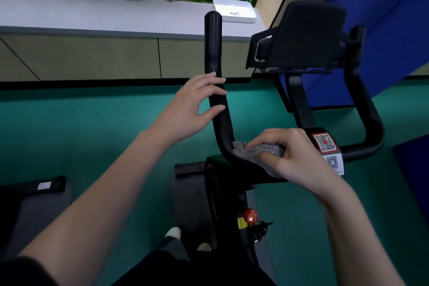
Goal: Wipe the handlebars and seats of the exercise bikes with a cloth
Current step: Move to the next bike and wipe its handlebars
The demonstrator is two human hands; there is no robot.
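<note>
In the head view, one black handlebar (pixel 217 90) with two upright prongs fills the centre and right of the frame. The left hand (pixel 190 109) sits mid-frame with fingers spread loosely, fingertips touching the left prong, not clamped. The right hand (pixel 290 158), lower right of centre, grips one grey cloth (pixel 255 150) and presses it on the bend at the prong's base. Two code stickers (pixel 325 143) sit just right of it. One white tray (pixel 234 10) rests on the grey surface (pixel 92 14) at the top.

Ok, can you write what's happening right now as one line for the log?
step: wiping handlebar | right hand: presses grey cloth on left handlebar bend | left hand: open, fingers on bar | seat: not in view
</note>
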